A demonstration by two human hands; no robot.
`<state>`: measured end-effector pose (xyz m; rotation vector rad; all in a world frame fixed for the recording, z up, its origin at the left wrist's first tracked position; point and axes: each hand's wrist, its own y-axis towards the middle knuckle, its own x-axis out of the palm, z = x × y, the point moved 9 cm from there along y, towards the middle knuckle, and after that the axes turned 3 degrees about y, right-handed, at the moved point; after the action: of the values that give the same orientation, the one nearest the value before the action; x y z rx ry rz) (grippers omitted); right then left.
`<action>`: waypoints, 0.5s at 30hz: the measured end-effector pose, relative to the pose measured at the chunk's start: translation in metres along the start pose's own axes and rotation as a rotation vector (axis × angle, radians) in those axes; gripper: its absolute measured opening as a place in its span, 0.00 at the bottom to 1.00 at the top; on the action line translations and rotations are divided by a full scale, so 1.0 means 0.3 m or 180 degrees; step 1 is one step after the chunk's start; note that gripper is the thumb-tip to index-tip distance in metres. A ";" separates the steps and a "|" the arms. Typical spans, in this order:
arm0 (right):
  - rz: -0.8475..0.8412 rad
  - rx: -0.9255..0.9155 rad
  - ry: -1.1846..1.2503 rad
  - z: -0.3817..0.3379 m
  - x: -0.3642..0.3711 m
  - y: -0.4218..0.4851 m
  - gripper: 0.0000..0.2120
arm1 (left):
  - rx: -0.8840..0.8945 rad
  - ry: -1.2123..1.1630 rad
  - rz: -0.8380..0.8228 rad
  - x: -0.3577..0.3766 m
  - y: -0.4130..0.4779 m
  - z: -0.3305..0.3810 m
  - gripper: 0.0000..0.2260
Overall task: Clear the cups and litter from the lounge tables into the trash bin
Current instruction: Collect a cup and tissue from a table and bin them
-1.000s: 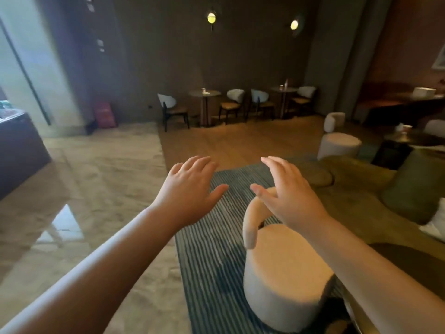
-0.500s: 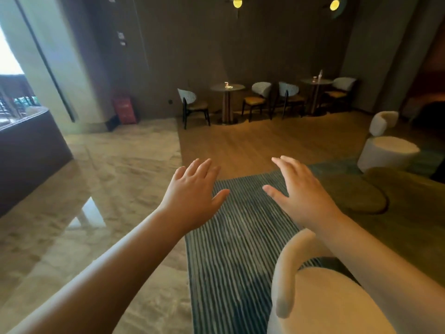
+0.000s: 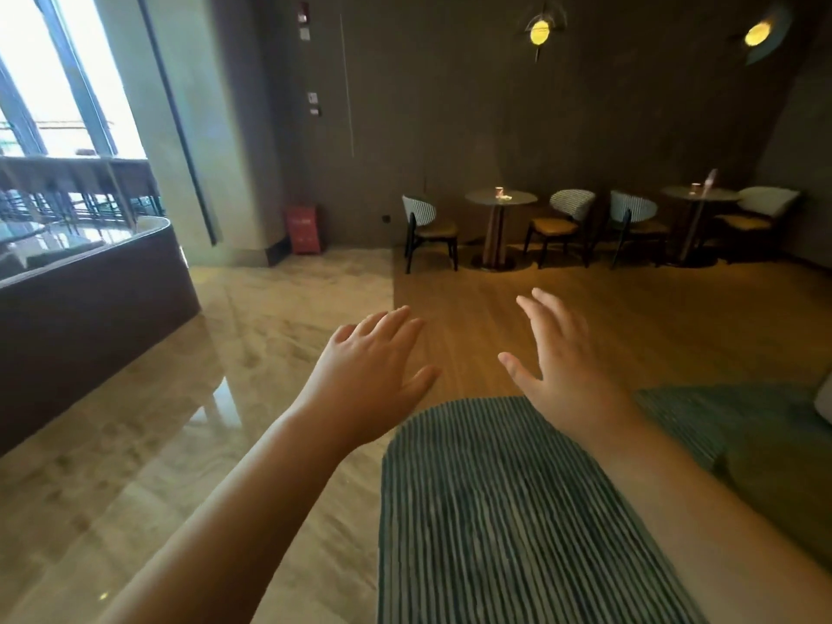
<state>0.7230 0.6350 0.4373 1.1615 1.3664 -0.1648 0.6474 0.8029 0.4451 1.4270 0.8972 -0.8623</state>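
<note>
Past the stool now, table (image 3: 501, 198) draws closer
Spread and empty, left hand (image 3: 373, 376) and right hand (image 3: 562, 367) lead; cup (image 3: 499, 191) waits there, nothing collected yet.

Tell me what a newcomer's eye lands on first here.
The left hand and right hand reach forward, empty, at centre; a striped rug lies lower centre. By the far wall, a cup sits on the left table and a second cup on the right table.
</note>
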 end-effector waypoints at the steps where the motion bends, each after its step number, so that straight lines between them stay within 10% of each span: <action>1: -0.0003 -0.0088 -0.0110 0.027 0.041 0.076 0.32 | 0.0008 -0.0006 0.0032 0.040 0.079 -0.032 0.30; 15: -0.0262 0.0279 -0.0084 0.660 0.508 0.920 0.30 | 0.0534 -0.0112 0.0063 0.623 1.181 -0.245 0.29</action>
<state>1.0883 0.7040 0.4202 1.1724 1.3958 -0.3007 1.0480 0.8759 0.4324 1.5576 0.7978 -0.9630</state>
